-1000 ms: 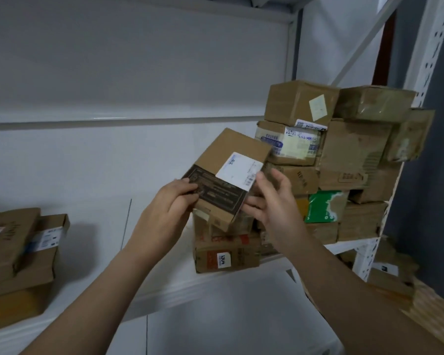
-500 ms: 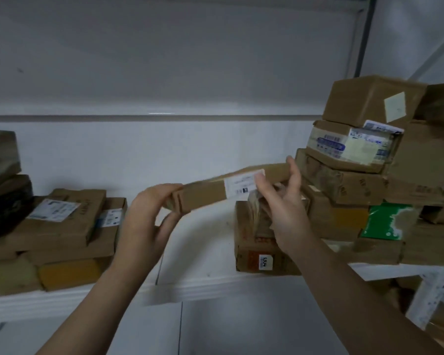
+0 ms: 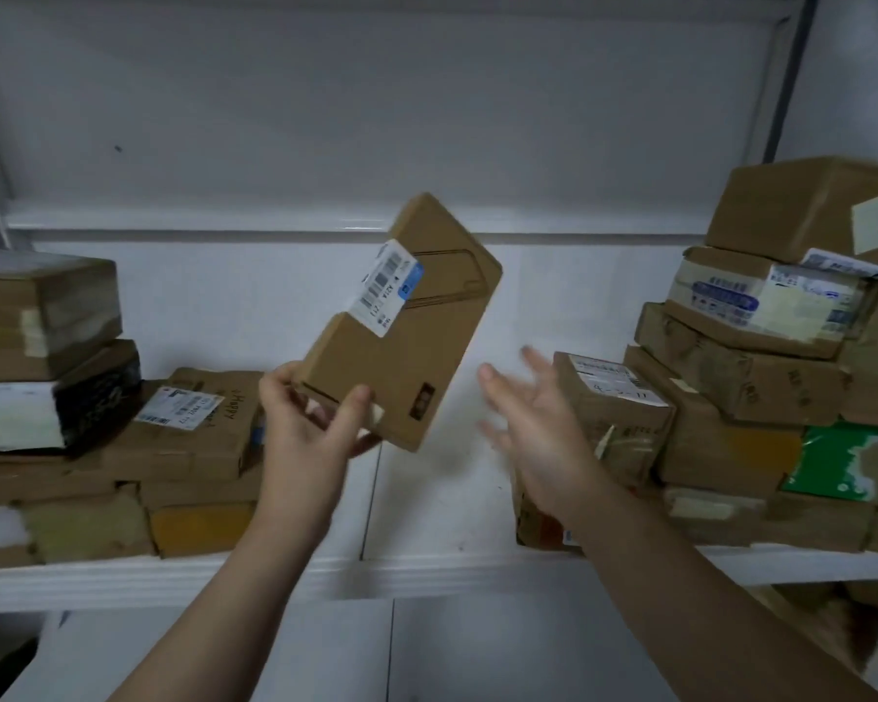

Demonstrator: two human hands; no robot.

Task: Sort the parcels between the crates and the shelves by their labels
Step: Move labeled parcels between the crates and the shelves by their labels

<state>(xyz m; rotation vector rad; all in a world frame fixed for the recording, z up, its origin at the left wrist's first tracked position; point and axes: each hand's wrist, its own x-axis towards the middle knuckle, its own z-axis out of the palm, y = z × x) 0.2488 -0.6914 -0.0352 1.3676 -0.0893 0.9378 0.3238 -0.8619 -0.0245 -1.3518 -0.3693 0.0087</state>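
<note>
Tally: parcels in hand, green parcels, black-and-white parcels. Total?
brown parcel, gripped by the left hand: 1
green parcel, right stack: 1
black-and-white parcel, left stack: 1
Total: 3

Free lane: bare strip of shelf (image 3: 429, 504) at centre, running back to the white wall (image 3: 553, 306).
9 o'clock of the strip: left pile of parcels (image 3: 183, 448), layered, reaching the front edge.
3 o'clock: right pile of parcels (image 3: 741, 397), taller, likewise to the front edge.
12 o'clock, over the strip: flat parcel (image 3: 401, 336), tilted, gripped at its lower corner by left hand (image 3: 310, 433); right hand (image 3: 533, 428), fingers spread, near the right pile.
Headroom: open air above the left pile, up to the rail (image 3: 224, 235).
</note>
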